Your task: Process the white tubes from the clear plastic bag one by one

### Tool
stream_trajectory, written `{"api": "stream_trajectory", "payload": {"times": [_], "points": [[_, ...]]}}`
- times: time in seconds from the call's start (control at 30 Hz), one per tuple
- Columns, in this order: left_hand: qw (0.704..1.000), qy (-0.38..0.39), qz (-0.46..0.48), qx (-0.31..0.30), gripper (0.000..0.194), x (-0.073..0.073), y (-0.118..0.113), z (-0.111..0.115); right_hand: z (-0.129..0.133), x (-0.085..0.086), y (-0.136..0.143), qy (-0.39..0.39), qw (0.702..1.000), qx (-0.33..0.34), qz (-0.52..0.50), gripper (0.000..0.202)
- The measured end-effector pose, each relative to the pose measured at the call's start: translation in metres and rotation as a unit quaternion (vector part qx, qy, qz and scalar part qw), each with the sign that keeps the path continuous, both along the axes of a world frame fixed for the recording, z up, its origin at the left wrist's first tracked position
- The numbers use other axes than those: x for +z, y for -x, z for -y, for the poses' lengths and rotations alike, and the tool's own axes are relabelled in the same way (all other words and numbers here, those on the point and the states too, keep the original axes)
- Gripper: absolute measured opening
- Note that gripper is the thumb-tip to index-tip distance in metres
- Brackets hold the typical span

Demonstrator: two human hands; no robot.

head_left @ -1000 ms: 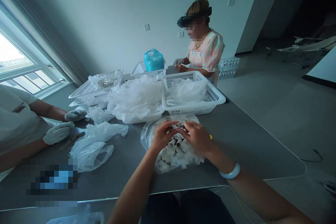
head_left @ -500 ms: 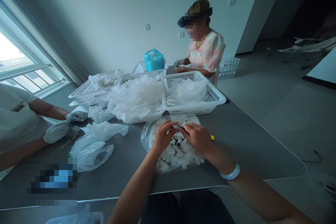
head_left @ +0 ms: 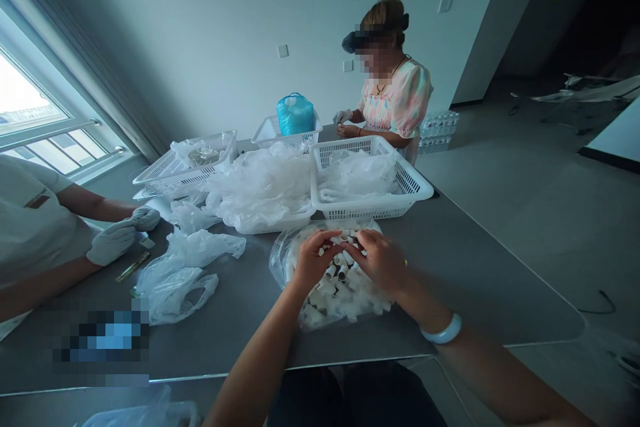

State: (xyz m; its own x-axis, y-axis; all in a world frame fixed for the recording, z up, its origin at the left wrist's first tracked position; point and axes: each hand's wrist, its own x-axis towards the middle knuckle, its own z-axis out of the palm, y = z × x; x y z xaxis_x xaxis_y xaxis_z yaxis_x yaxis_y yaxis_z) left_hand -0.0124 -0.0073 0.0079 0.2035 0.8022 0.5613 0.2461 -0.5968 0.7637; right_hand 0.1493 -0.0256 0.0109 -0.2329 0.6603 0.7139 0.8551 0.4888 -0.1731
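Observation:
In the head view a clear plastic bag [head_left: 283,257] lies spread on the table, heaped with many short white tubes [head_left: 330,271]. Above this heap my left hand [head_left: 316,259] and my right hand [head_left: 379,260] meet at the fingertips. Their thumbs and forefingers are pinched about one small white tube, mostly covered by the fingers. A pale bangle [head_left: 444,329] circles my right wrist.
Beyond the heap stand white plastic baskets [head_left: 373,207] with clear bags. A blue bag [head_left: 295,115] sits in a rear basket. Loose plastic bags [head_left: 175,287] lie on the left, near a co-worker's gloved hands [head_left: 113,242]. Another co-worker [head_left: 395,103] stands at the back.
My hands stay over the heap, with small finger shifts around the tube. The gloved hands at left have moved slightly closer together. The view has shifted a little.

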Motion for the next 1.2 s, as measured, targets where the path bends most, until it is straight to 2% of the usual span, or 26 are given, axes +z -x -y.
{"api": "stream_trajectory", "payload": {"times": [0.2,0.37,0.6,0.8,1.0,1.07,1.2], "points": [[0.998,-0.070,0.006,-0.003,0.019,0.0020,0.0011,-0.0012,-0.0009,0.0016,-0.0010,0.002,1.000,0.011,0.008,0.047],[1.000,-0.023,-0.008,-0.010,0.032,-0.0038,-0.0007,-0.0023,-0.0006,0.0021,-0.0008,-0.008,1.000,-0.003,0.015,0.048],[0.996,-0.033,-0.070,0.031,0.022,-0.0016,0.0002,-0.0017,0.0009,0.0001,-0.0004,0.008,0.999,-0.004,0.032,0.049],[0.998,-0.018,-0.054,-0.005,0.032,-0.0023,0.0002,-0.0037,-0.0010,-0.0026,-0.0005,0.018,1.000,0.003,0.018,0.046],[0.992,0.082,0.002,-0.097,0.042,0.0019,0.0033,0.0006,-0.0031,-0.0036,-0.0023,0.018,1.000,-0.013,0.004,0.045],[0.991,0.093,0.007,-0.099,0.040,0.0020,0.0039,0.0001,-0.0033,-0.0028,-0.0028,0.019,1.000,-0.008,0.005,0.045],[0.994,0.061,0.004,-0.092,0.035,0.0001,0.0047,-0.0044,-0.0035,-0.0012,-0.0031,0.014,1.000,-0.005,0.009,0.047]]}}
